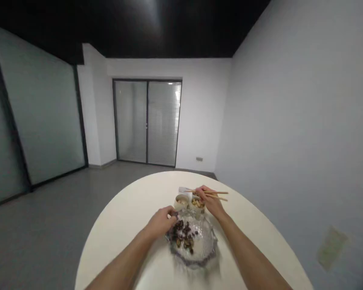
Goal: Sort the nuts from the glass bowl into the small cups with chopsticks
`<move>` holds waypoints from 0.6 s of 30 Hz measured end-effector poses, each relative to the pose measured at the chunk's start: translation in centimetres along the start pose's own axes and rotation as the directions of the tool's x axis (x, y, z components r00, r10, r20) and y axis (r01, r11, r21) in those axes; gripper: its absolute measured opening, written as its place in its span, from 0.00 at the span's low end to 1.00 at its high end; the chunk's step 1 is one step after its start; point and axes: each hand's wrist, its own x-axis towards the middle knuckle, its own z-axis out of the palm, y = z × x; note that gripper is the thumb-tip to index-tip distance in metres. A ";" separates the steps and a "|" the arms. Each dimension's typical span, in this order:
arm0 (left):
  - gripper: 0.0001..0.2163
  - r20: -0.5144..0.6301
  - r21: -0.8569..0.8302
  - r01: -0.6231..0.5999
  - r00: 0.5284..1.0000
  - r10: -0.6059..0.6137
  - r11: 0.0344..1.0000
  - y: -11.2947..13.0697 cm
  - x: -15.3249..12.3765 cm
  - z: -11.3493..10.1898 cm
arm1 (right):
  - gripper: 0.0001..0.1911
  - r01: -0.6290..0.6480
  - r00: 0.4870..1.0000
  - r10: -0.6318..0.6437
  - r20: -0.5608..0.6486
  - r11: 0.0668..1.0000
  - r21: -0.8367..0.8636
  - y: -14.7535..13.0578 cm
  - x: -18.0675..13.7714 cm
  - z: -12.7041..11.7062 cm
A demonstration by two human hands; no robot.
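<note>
A pair of wooden chopsticks [218, 192] is held in my right hand [208, 199], which hovers over the small cups. Their thin ends point left, close to a small whitish item [183, 189] that I cannot make out. Below my right hand, the right cup [197, 210] holds pale yellowish pieces. The left cup [181, 206] beside it has some light contents. My left hand [161, 221] has its fingers closed on the rim of a clear scalloped glass bowl [207, 241] at its upper left. Dark reddish and brown dried pieces [183, 233] lie in the bowl's left half.
Everything stands on a round cream table [124, 217]. A plain white wall [290, 121] runs along the right, with a beige patch [332, 246] low on it. Glass doors [147, 121] are at the back, frosted panels [45, 112] on the left.
</note>
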 end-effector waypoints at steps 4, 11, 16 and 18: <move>0.13 -0.004 0.010 -0.007 1.000 0.007 1.000 0.0 -0.1 0.0 | 0.22 -0.004 1.000 0.004 0.003 1.000 0.009 0.1 -0.4 0.3; 0.11 -0.008 0.007 -0.045 0.999 0.045 0.999 0.0 -0.2 -0.1 | 0.23 0.010 0.996 -0.015 -0.090 0.999 -0.051 -1.4 -1.0 -0.8; 0.11 -0.007 -0.010 -0.058 0.998 0.058 0.998 -0.4 0.0 -0.1 | 0.25 -0.018 0.994 0.014 -0.106 0.999 -0.039 -2.2 -2.6 -0.7; 0.11 -0.011 -0.017 -0.064 0.998 0.064 0.998 -0.5 0.0 -0.1 | 0.25 -0.017 0.995 0.011 -0.103 0.998 -0.054 -2.4 -3.3 -0.7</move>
